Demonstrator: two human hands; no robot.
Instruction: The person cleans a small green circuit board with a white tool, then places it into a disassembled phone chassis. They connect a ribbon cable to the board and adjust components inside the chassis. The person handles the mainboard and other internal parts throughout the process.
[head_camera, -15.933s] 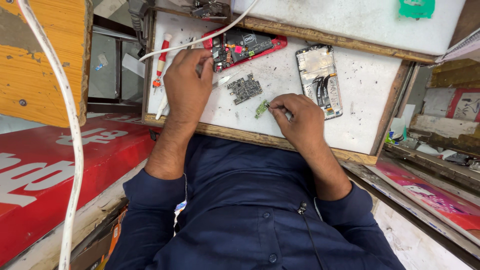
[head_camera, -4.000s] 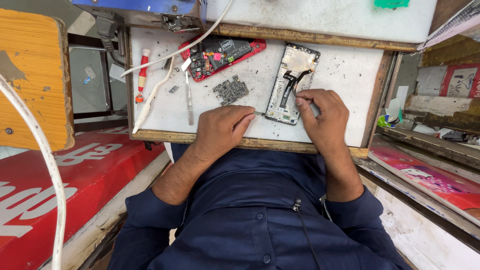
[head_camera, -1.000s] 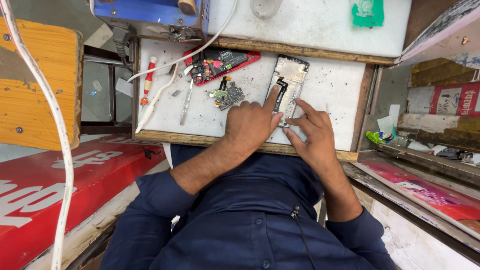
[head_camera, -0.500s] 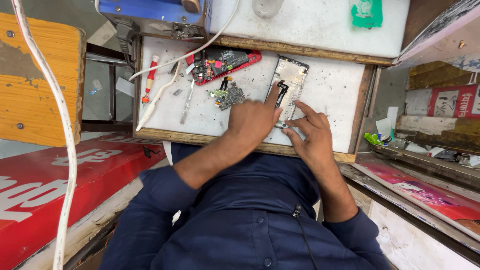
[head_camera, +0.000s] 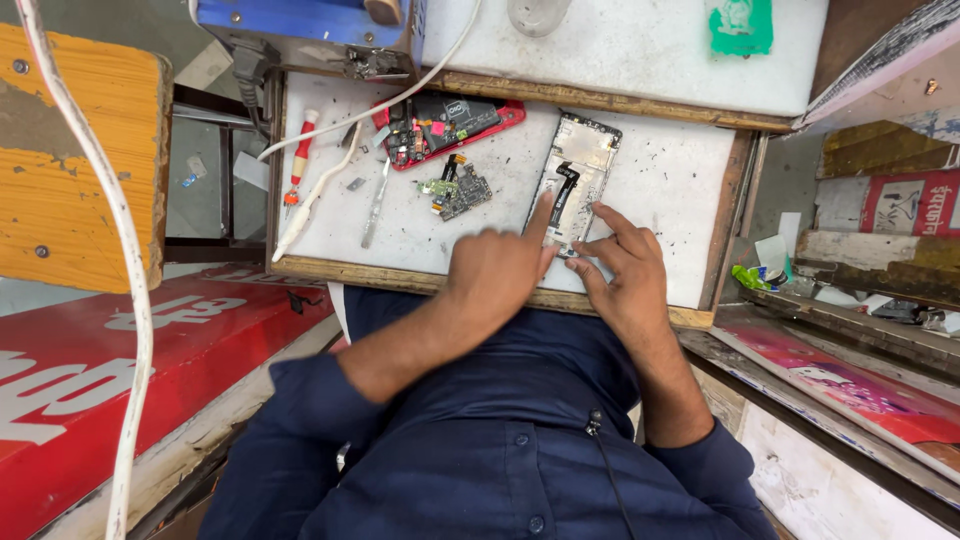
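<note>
Resting on the near edge of the white wood-framed counter (head_camera: 660, 190), the left hand (head_camera: 495, 275) presses one extended index finger onto the opened silver phone frame (head_camera: 575, 180). The right hand (head_camera: 620, 275) pinches loosely at its lower end. Beyond lie a small green circuit board (head_camera: 458, 190) and a red phone shell (head_camera: 445, 125).

Red sign board with white lettering (head_camera: 110, 370) lying lower left, beside the worktable. Green square sticker (head_camera: 739, 25) on the white shelf, top centre-right. Red-and-white printed box (head_camera: 905, 203) far right, upright. Pink-red printed panel (head_camera: 850, 385) flat at lower right. Opened phone frame (head_camera: 576, 170), no lit screen.
</note>
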